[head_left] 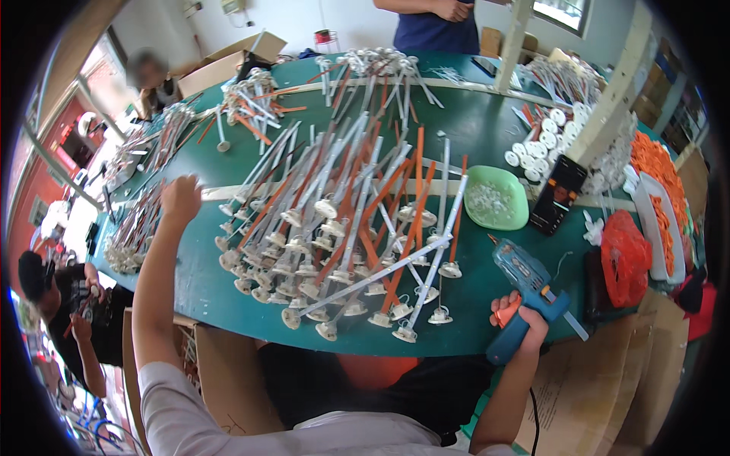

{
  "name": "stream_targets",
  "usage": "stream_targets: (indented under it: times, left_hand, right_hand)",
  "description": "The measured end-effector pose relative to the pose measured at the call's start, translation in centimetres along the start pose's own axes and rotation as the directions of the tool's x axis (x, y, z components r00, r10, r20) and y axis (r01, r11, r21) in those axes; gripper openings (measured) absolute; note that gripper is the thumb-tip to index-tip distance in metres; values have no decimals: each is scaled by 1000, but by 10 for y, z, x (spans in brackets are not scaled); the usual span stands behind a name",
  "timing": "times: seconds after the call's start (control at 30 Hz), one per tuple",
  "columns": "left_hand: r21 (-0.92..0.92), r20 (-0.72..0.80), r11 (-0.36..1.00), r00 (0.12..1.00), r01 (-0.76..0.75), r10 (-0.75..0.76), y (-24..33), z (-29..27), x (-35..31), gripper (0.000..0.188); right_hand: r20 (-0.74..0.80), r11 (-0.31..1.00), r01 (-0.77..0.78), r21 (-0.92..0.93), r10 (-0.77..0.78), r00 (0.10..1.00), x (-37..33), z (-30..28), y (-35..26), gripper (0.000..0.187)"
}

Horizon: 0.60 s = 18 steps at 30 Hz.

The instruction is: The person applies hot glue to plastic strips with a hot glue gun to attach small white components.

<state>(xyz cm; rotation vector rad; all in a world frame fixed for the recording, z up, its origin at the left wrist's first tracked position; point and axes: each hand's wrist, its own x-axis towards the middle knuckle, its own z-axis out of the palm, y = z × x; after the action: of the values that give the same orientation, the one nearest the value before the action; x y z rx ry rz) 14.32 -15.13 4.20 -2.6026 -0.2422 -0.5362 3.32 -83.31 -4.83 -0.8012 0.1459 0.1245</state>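
Note:
My right hand [525, 325], at the table's near right edge, is closed round a teal hot glue gun [525, 266]. Its orange trigger lies under my fingers, its nozzle points up and left, and a pale glue stick [576, 326] juts from its back. My left hand [181, 199] is stretched forward over the left of the table, beside a bundle of grey and brown strips [137, 235]. Its fingers are curled; what they hold, if anything, is hidden. Between my hands lies a large heap of white and orange strips with round white end pieces [327, 251].
A green bowl [496, 219] of clear bits and a black phone [559, 195] lie right of the heap. Beyond are white discs [541, 144], a red plastic bag [625, 247], and a white tray [663, 228] with orange pieces. A post [612, 106] rises at right. Other people surround the table.

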Motion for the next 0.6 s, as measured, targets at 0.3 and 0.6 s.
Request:
stream_targets:
  times: [0.3,0.6]
  left_hand:
    - [177,425,899,793,400,-436,-97,65,-112,30]
    - [163,359,882,807,441,-470,-87,28,-76,21]
  right_hand:
    - [25,999,1,-49,0,1000,1,1,-1,29]
    - [24,996,38,-79,-36,999,0,0,2,28]
